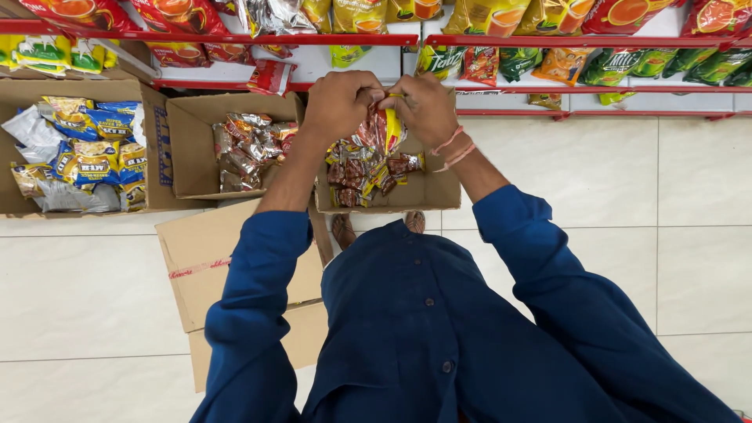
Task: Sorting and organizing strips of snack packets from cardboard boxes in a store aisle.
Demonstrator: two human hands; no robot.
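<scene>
My left hand [338, 103] and my right hand [427, 106] are both closed on the top of a string of small brown, red and yellow sachets [368, 160]. The string hangs down from my hands into an open cardboard box [439, 192] on the floor in front of me. My hands meet just below the lowest shelf rail [282, 38]. Blue sleeves cover both my forearms, and thread bands circle my right wrist.
Left of that box stand an open carton of brown and silver sachets [247, 149] and a larger carton of blue and yellow packets [86, 153]. A closed carton [204, 266] lies by my left side. Red shelves with snack packets [548, 63] run along the top. White tiled floor [689, 196] spreads right.
</scene>
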